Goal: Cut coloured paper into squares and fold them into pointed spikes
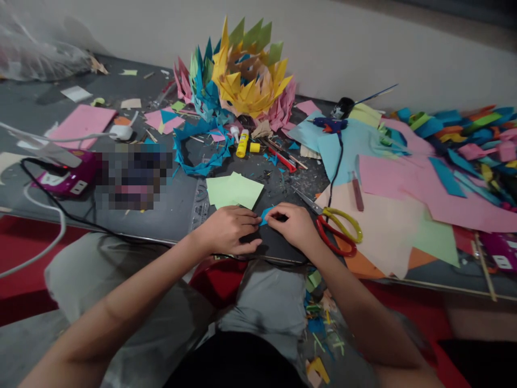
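A small piece of blue paper (pixel 265 216) lies at the front of the dark table, between my two hands. My right hand (pixel 297 223) pinches its right side between thumb and fingers. At the paper's left edge rest the fingertips of my left hand (pixel 232 229), which is laid flat with the thumb stretched apart. Just beyond my left hand are overlapping light green sheets (pixel 236 189). Scissors (pixel 343 223) with red and yellow handles lie beside my right wrist. A ring of folded blue paper (pixel 204 170) stands farther back.
Stacked folded-paper crowns (pixel 252 81) stand against the wall. A yellow glue stick (pixel 242 144) and a blue glue gun (pixel 330 125) with a black cord lie mid-table. Coloured sheets (pixel 388 215) cover the right side. A purple power strip (pixel 68 175) with cables sits left.
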{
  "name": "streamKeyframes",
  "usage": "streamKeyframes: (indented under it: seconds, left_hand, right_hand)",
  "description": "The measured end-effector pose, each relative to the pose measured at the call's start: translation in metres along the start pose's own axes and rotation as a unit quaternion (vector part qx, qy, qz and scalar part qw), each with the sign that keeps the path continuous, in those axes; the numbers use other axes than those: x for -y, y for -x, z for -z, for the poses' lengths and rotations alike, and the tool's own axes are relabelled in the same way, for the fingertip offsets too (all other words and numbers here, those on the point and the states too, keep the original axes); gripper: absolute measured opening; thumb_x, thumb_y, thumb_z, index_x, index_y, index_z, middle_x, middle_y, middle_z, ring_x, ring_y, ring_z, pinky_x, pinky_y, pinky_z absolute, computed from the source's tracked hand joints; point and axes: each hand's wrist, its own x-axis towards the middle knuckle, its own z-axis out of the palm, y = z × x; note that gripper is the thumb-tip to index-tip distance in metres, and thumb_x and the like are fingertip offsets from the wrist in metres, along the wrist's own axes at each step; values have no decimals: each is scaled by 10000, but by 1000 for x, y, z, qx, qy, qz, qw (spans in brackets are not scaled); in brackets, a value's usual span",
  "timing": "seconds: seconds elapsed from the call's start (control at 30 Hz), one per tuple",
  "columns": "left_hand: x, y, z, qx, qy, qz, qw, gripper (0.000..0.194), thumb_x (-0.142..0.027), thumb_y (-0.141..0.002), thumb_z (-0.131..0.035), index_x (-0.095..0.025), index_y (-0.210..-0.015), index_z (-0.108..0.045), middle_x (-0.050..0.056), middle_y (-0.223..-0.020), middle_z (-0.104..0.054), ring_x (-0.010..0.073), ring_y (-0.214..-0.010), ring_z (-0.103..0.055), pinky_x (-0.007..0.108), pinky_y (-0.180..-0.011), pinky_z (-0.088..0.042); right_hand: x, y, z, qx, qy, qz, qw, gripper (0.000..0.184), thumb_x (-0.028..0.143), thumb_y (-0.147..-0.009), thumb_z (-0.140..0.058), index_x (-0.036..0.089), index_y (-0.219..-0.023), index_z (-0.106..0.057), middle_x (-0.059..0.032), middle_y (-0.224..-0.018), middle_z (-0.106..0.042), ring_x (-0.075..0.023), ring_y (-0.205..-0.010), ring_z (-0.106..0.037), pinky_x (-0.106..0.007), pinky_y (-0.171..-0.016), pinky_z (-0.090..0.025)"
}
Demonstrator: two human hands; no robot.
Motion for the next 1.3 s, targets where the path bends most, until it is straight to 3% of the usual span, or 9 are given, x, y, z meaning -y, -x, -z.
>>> streamKeyframes:
  seconds: [0.1,0.3,0.67,0.93,1.13,1.3]
  left_hand:
    - [0,1,0,4,1,13,1000,281,-336,-814,-476,-135,-750,-661,73,-876,-710,217,-867,-649,337,-750,-527]
    - [-1,1,1,57,8,33,998,359,-404,-820,-473,-123,-952,-655,90,-922,-676,215,-887,-618,349,-805,-489]
    - [-12,-1,-4,45,-29,106,993,292,-318,-844,-454,-148,-881,-689,64,-908,-676,211,-881,-616,338,-737,-481]
    - [-10,2,0,59,-10,105,993,260,-282,-854,-453,-154,-912,-672,59,-962,-678,208,-929,-613,339,-766,-471]
    - [-16,-2,6,42,22,140,989,197,-241,-853,-480,-170,-943,-640,56,-986,-673,192,-926,-613,343,-816,-466]
    - [-3,9,20,-58,-32,260,963,280,-316,-820,-548,-143,-1036,-592,106,-1121,-620,238,-1048,-558,401,-894,-445]
  right_hand:
    - [0,1,-1,-4,15,3,1000,90,124,-705,-615,191,-661,-655,2,-651,-613,-140,-646,-570,-231,-602,-385]
    - [3,-1,0,12,20,-2,1000,85,125,-705,-627,190,-655,-650,7,-643,-588,-137,-641,-551,-233,-603,-378]
    - [-4,-2,5,32,-31,-11,999,84,165,-719,-660,182,-740,-580,16,-683,-562,-137,-674,-537,-239,-635,-382]
    - [-11,-3,10,50,-77,20,996,112,80,-704,-583,186,-684,-555,15,-690,-562,-133,-652,-529,-242,-617,-403]
    - [-6,15,7,-42,-77,30,996,79,169,-808,-499,182,-811,-577,-41,-801,-603,-157,-729,-567,-282,-675,-457]
    - [35,60,20,-145,-101,97,979,112,194,-835,-499,240,-837,-600,-24,-756,-618,-154,-663,-569,-286,-608,-477]
